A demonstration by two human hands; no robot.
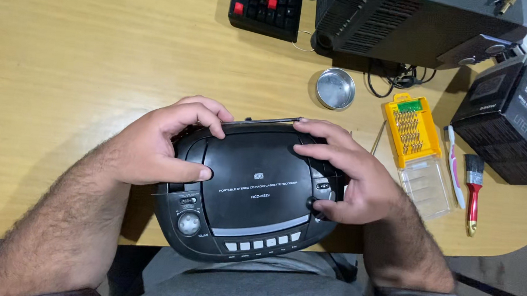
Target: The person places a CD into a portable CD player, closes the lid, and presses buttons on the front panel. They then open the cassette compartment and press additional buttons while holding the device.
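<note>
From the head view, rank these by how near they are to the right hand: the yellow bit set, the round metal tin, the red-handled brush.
From the right hand:
1. Yellow bit set, just to its right, beside the clear lid.
2. Round metal tin, farther up the table, above the hand.
3. Red-handled brush, far right, near the table edge.

Boombox showing as black plastic, lid semi-glossy, w/ thin metal antenna. Table looking like smooth light wood laminate. Round tin gleaming shiny metal. Bit case reading as yellow plastic w/ clear lid. Brush showing glossy red handle, dark bristles.
</note>
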